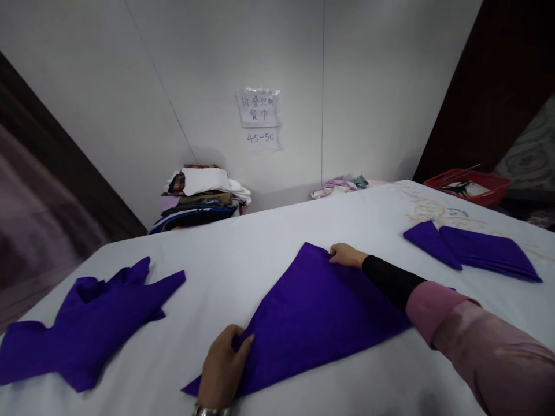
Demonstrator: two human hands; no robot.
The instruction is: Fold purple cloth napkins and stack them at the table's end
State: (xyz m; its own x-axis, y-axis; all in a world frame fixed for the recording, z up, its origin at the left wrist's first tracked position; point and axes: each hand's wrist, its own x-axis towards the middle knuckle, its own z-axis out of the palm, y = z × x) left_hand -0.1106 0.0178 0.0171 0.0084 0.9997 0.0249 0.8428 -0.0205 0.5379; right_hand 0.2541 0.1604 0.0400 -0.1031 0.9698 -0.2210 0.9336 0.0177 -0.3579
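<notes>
A purple cloth napkin (pixel 316 318) lies on the white-covered table in a triangular shape, its peak pointing toward the wall. My left hand (pixel 224 364) grips its left slanting edge near the front corner, thumb on top and fingers curled at the edge. At the upper right edge, close to the peak, my right hand (pixel 347 255) pinches the fabric. My right forearm and sleeve cover part of the napkin's right side.
Crumpled purple cloth (pixel 99 323) lies at left. Folded purple napkins (pixel 489 251) rest at right on the white tablecloth (pixel 269 242). Behind stand stacked clothes (pixel 203 196), a lilac bundle (pixel 333 188) and a red basket (pixel 494 188). A handwritten sign (pixel 260 118) hangs on the wall.
</notes>
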